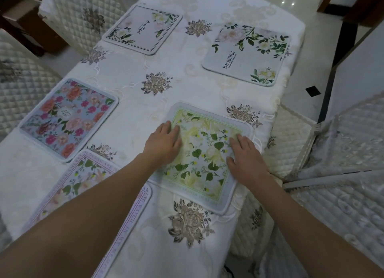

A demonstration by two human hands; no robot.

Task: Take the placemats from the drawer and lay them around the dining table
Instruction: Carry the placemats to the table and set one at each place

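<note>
On the worktop (133, 119), under a white embroidered cloth, 5 placemats lie flat. Both hands rest on the green mat (204, 157) near the right edge: the left hand (163, 145) presses its left margin, the right hand (246, 159) presses its right margin. Fingers of both lie straight and spread; neither grip closes on anything. Flat palms on opposite sides suggest the mat is being squared and smoothed against the cloth, not lifted.

The remaining mats are set apart from one another, except the 2 nearest on the left:
1. The pink mat (87, 180) lies near the left, partly hidden by the left forearm.
2. The rose mat (68, 119) lies just beyond it; their corners nearly meet.
3. The framed mat (143, 29) lies far left.
4. The "Beautiful" mat (247, 55) lies far right.

Each mat faces a side of the worktop, apparently 1 per seat. Quilted chairs (291, 140) stand alongside. Layout appears nearly complete.
</note>
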